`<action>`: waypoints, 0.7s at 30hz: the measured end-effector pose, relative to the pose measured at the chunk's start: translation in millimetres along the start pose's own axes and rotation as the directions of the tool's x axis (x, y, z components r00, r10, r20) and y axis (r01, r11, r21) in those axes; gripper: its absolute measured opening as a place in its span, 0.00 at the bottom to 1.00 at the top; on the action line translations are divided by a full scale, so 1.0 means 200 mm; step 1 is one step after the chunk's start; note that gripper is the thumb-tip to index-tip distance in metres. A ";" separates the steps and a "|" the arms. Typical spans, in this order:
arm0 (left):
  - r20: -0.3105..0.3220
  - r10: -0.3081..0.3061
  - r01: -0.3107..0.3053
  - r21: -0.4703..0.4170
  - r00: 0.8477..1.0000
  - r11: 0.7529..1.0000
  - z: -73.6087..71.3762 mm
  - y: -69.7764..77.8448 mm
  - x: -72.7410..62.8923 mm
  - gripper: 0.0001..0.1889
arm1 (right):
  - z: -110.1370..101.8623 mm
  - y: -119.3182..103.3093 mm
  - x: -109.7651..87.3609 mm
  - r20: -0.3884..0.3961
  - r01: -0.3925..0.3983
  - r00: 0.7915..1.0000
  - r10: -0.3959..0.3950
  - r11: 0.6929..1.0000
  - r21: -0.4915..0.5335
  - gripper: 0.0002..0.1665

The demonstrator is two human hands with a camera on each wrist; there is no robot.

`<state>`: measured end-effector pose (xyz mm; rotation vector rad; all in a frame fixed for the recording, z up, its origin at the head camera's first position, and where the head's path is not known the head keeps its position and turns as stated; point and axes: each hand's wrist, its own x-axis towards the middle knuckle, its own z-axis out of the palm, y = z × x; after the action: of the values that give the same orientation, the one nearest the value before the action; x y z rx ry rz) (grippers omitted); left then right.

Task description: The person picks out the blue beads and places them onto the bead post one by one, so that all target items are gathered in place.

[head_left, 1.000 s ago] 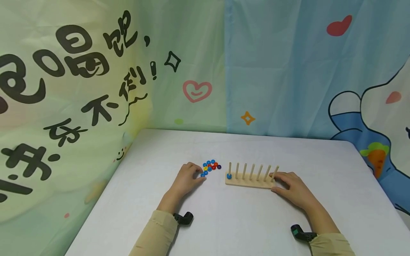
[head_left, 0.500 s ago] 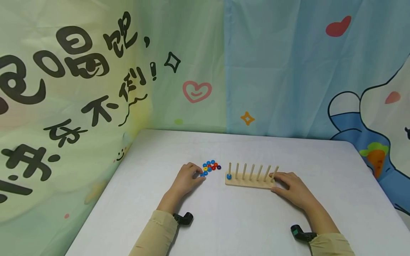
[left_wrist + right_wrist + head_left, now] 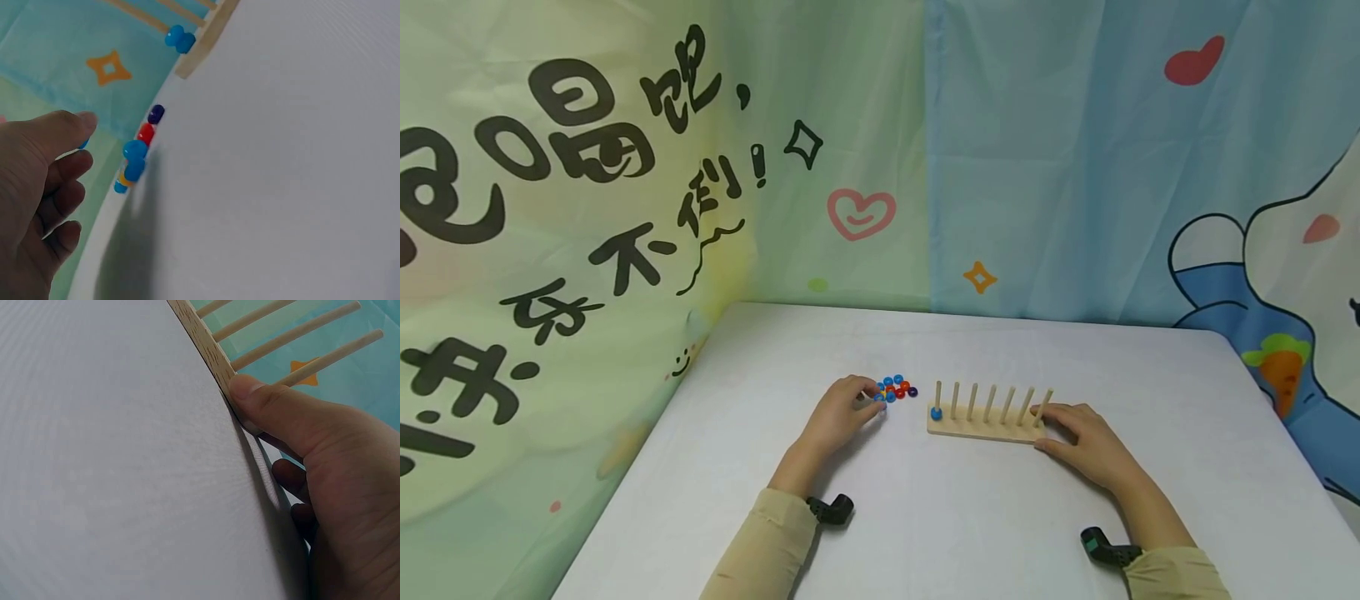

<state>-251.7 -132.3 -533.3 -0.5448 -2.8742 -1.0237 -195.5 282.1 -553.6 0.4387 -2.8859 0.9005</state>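
Observation:
My left hand (image 3: 841, 414) pinches a blue bead (image 3: 83, 144) between thumb and forefinger, just above the table; most of that bead is hidden by the thumb. Beside those fingertips lies a cluster of small loose beads (image 3: 900, 392) in blue, red, yellow and dark purple. To the right stands a wooden peg board (image 3: 981, 427) with a row of upright pegs. Blue beads (image 3: 180, 39) sit low on its leftmost peg; the other pegs carry none. My right hand (image 3: 1088, 442) grips the board's right end, with the thumb (image 3: 250, 394) against its front edge.
A white table (image 3: 955, 517) lies under everything. Printed cloths (image 3: 1052, 167) hang behind it and along the left side. Each wrist wears a small black camera, such as the left wrist camera (image 3: 832, 511).
The left hand has shifted slightly right and up from the near-left edge of the bead cluster, taking a blue bead with it. The right hand and the peg board have stayed put.

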 end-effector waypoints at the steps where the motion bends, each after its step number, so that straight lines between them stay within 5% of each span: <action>1: 0.002 0.009 -0.009 -0.007 1.000 1.000 -0.01 0.01 0.01 0.13 | 0.00 0.00 0.00 -0.003 -0.001 1.000 0.001 1.000 -0.001 0.33; 21: -0.005 0.230 -0.230 -0.021 0.973 0.973 -0.11 0.32 0.16 0.14 | 0.01 0.02 0.00 -0.027 0.020 0.999 -0.021 1.000 -0.014 0.30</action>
<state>-261.2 -90.1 -473.4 -0.8537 -2.7169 -1.0174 -196.4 284.2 -557.6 0.4505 -2.8559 0.8766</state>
